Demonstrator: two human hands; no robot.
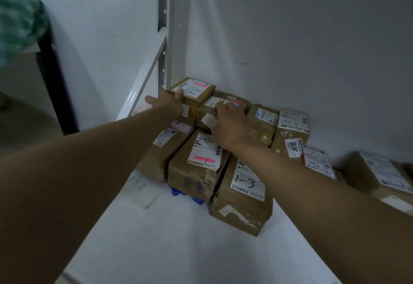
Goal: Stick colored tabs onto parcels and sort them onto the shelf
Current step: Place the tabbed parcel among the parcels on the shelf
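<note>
1. My left hand (166, 102) grips the near left corner of a small box (192, 96) at the back left of the shelf (178, 239), thumb on top and fingers curled round its side. I judge I am seating it on the stack and squaring it against the corner post (162, 37).

2. My right hand (232, 125) lies palm down, fingers loosely bent, over a flat parcel (223, 102) just beside that box. It seems to press rather than pinch, probably to steady the pile while the box settles; I cannot tell for sure.

3. The box is brown cardboard with crisp edges. Its white label carries a pink tab (200, 84), so tagging looks done and only placing remains.

4. Below and in front sit more brown parcels packed side by side, wrapped in shiny, wrinkled tape. One label (205, 153) also shows a pink tab; a nearer parcel (242, 192) has "1-3" handwritten on its label.

5. More labelled parcels run off to the right along the wall (290, 37).

6. The shelf board is smooth and white, the post pale metal with punched holes. Something blue (176, 192) peeks from under the front parcels; I cannot identify it.
</note>
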